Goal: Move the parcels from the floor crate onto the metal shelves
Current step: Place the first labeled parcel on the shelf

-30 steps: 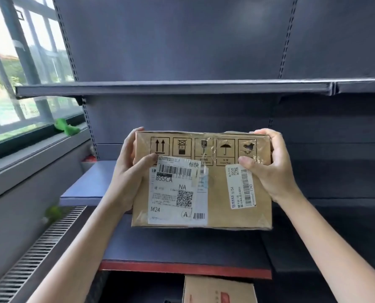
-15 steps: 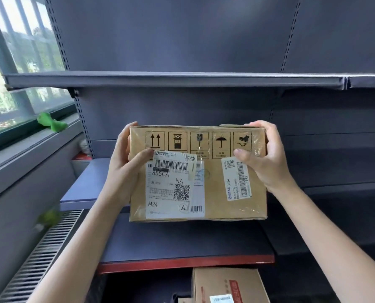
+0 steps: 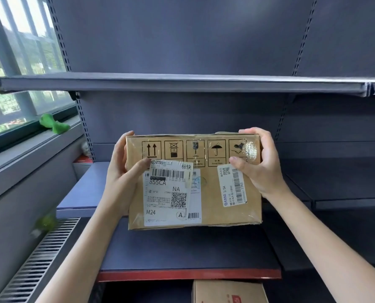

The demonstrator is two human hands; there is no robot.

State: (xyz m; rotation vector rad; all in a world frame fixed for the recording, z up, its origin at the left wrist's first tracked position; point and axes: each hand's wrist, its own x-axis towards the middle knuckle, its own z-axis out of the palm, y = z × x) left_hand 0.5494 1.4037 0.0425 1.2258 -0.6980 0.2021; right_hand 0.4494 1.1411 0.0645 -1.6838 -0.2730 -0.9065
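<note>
Raised a little against the shelving since a second ago: brown cardboard parcel (image 3: pixel 194 182), top edge now nearer the upper shelf (image 3: pixel 182 84), more of a second box (image 3: pixel 229 291) showing at the bottom edge. Dark blue-grey metal shelving across the whole view, with slotted uprights and a plain back panel. Below the parcel, a middle shelf (image 3: pixel 188 254) with a red front strip; farther left and higher, a lighter blue shelf (image 3: pixel 83 193). To the left, a window (image 3: pixel 18 73) over a grey sill, with a green object (image 3: pixel 54 125) on the ledge and a ribbed radiator grille (image 3: pixel 35 263) lower down.

Held in the air above the middle shelf, well short of the upper one, face toward the camera: white shipping label reading 855CA and M24, a narrower barcode sticker on the right, a row of handling symbols along the top. Left hand (image 3: pixel 121 180) wrapped round the left edge, thumb across the front touching the label's corner, fingers behind. Right hand (image 3: pixel 261 165) clamped on the upper right corner, thumb on the front just above the narrow sticker, fingers curled over the top edge.
</note>
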